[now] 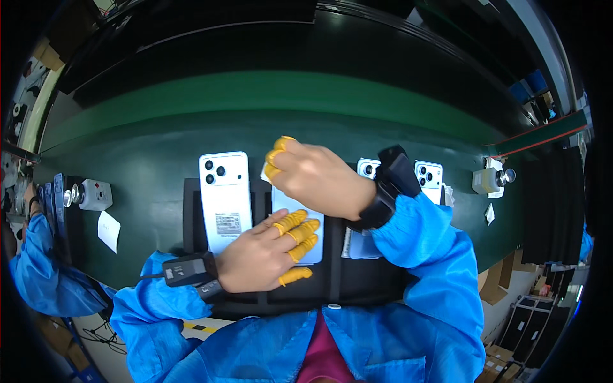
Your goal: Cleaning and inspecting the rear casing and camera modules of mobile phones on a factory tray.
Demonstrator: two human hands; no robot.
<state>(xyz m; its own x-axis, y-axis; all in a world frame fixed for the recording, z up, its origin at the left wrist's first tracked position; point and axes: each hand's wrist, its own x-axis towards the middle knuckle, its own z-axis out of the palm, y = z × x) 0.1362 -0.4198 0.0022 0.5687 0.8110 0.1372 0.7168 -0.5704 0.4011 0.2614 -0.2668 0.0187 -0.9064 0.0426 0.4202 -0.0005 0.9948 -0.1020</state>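
Yellow finger cots cover several fingertips of both my hands. My left hand (271, 252) lies with fingers spread on a pale blue smartphone (314, 255), holding it against the black mat (274, 297). Over the same phone's upper end, my right hand (313, 175) is closed, fingers curled to the left. A bit of white material (264, 173), perhaps a wipe, shows under those fingertips; its full shape is hidden. The phone's top is covered by that hand. Left of it lies a white smartphone (227, 195) with three lenses and a printed label.
Right of my hands, another phone (365, 247) is partly hidden by my right forearm, and one more (429, 173) lies beyond it. Metal-topped bottles (97, 195) (486, 180) stand at both sides. A paper slip (108, 231) lies left. A co-worker's blue sleeve (48, 274) is at far left.
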